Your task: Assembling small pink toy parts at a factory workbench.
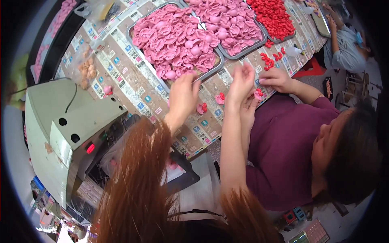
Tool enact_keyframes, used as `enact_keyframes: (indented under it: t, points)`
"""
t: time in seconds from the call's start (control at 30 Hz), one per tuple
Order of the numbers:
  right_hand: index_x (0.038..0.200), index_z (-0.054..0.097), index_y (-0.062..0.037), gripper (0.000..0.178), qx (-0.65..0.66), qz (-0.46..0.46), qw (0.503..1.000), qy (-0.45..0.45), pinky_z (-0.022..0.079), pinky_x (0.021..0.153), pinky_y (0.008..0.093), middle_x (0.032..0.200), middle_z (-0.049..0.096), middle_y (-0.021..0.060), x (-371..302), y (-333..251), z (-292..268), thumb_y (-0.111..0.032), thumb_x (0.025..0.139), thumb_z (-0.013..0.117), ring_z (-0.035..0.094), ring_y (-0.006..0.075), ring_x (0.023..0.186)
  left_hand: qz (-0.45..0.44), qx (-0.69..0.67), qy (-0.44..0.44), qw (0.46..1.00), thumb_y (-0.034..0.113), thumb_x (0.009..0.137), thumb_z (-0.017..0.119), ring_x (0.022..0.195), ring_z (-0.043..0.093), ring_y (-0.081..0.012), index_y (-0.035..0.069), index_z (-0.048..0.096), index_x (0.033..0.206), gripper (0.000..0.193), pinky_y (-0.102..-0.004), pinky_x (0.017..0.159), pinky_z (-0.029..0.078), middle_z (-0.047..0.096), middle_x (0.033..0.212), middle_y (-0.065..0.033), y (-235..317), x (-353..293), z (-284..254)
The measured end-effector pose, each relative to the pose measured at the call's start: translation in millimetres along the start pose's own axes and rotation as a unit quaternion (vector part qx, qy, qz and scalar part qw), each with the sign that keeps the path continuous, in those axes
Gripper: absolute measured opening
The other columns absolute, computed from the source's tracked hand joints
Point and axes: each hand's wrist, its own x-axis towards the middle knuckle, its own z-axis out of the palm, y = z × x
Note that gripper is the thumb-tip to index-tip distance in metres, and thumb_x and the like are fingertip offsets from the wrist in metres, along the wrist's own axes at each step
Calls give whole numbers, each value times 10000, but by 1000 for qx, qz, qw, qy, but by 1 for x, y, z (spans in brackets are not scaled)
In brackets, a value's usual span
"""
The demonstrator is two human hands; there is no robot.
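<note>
By the near edge of a metal tray (221, 64) heaped with pink rubbery pieces (174, 40), my left hand (183, 97) has its thumb and fingers pinched together. Whatever they hold is too small to make out. My right hand (241, 83) is raised over the table edge to the right; its fingers are blurred. Two pink pieces with red parts attached, one (201, 108) beside my left hand and another (219, 98) between my hands, lie on the table. A co-worker's hand (247, 113) beside my right forearm is close to a similar pink-and-red piece (258, 94).
A second tray of pink pieces (231, 24) and a heap of red parts (273, 20) stand farther right. A pale green machine (52, 117) with a red light is at left. The co-worker in a purple shirt (283, 150) sits close on my right. A white bottle (292, 51) lies beyond.
</note>
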Motion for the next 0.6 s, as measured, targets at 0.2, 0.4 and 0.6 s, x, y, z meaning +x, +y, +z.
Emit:
enact_keyframes:
  t: [0.2, 0.4, 0.6]
  points:
    - [1002, 466, 28, 314, -274, -170, 934, 152, 363, 810, 375, 938, 503, 179, 131, 12, 55, -112, 729, 535, 473, 294, 887, -24, -51, 27, 998, 108, 785, 530, 657, 534, -196, 6, 573, 879, 145, -280, 615, 414, 575, 769, -107, -1, 12, -18]
    - [1046, 495, -34, 324, -509, -275, 814, -46, 373, 810, 423, 985, 505, 214, 217, 34, 44, -177, 756, 519, 462, 359, 935, -96, -71, 26, 993, 92, 786, 527, 682, 546, -170, -1, 575, 871, 134, -267, 629, 423, 580, 767, -101, -12, 14, -38]
    - [1032, 517, -70, 291, -569, -324, 736, -172, 412, 738, 435, 918, 522, 204, 279, 49, 32, -139, 750, 491, 509, 357, 866, -72, -66, 54, 994, 78, 771, 540, 657, 541, -189, 1, 578, 863, 126, -270, 614, 425, 570, 755, -117, -24, 23, -28]
